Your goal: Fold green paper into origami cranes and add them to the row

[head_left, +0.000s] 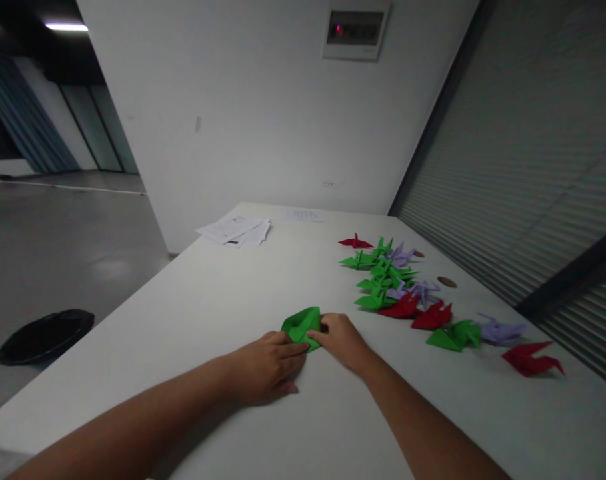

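A partly folded green paper (301, 325) lies on the white table (223, 293) just in front of me. My left hand (265, 367) rests on the table with its fingers pressed against the paper's near left edge. My right hand (341, 340) pinches the paper's right side with closed fingers. Both forearms reach in from the bottom of the view.
Several folded paper cranes in green, red and lilac (397, 283) lie in a row along the right side, ending with a red one (530, 359). White sheets (235, 230) lie at the far left edge. A black round bin (45, 335) sits on the floor at left.
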### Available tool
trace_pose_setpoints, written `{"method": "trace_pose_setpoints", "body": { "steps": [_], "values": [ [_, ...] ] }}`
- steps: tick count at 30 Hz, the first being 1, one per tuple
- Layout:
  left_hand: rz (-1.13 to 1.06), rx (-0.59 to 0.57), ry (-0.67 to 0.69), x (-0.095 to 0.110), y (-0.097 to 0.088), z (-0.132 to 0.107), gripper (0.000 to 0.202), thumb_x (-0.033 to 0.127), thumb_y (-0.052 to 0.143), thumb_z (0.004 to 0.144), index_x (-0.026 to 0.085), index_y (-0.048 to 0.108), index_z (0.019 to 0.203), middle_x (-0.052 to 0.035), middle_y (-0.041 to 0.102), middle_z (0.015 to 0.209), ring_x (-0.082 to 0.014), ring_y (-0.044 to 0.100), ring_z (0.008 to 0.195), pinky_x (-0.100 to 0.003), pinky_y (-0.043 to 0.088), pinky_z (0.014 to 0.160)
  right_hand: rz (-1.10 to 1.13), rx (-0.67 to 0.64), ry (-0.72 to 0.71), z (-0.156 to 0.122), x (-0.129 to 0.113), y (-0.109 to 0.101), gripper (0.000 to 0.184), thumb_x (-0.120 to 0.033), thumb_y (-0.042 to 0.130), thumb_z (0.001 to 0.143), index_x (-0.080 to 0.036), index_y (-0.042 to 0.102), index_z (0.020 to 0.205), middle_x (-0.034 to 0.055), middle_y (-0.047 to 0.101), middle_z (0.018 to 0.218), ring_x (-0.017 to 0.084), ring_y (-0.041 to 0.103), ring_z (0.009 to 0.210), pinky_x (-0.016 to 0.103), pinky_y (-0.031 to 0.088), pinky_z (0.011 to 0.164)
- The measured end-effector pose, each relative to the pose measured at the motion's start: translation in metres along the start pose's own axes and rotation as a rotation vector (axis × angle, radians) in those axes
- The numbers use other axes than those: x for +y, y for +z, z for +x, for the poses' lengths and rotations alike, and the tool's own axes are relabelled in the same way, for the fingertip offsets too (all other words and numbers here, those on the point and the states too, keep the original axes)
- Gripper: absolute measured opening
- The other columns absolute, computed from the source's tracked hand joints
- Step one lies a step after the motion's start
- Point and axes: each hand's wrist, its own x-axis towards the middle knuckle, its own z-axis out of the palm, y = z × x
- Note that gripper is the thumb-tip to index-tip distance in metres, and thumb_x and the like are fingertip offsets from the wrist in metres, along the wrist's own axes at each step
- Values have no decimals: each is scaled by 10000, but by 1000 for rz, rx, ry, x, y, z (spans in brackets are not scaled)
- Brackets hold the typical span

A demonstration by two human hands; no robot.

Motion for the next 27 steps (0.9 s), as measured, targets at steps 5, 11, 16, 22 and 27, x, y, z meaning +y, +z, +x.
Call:
{"method": "trace_pose_setpoints", "body": {
  "steps": [5,11,16,22,27],
  "values": [
    [2,20,6,2,1,0,523,385,635,930,157,542,1391,-161,566,1483,-325,566,1199,-445,412,1058,68,41,-56,2,6,1,410,-343,610,904,-182,506,542,-54,408,536,116,396,547,260,243,539],
    [31,9,13,4,-1,0,522,372,625,937,139,536,1395,-161,568,1481,-318,564,1200,-435,406,1061,195,129,-20,6,9,4,468,-446,524,914,-211,393,531,-53,326,531,118,345,532,269,232,527],
    [49,27,14,6,-3,1,498,359,637,927,139,562,1367,-164,597,1448,-314,574,1162,-434,421,1031,295,253,-19,12,6,4,372,-449,564,887,-191,570,620,-28,487,574,139,445,564,263,318,553],
    [79,33,31,6,-2,2,498,356,631,927,140,561,1369,-175,602,1437,-308,590,1125,-431,425,1003,368,361,-36,18,-3,3,301,-425,601,882,-173,692,744,23,649,668,175,573,627,273,419,598],
    [92,19,28,6,-2,2,508,355,629,928,124,556,1375,-166,592,1453,-305,588,1122,-430,429,1015,410,422,-54,19,-6,3,279,-402,605,893,-169,716,788,44,688,722,182,599,666,281,452,629]
  ]
}}
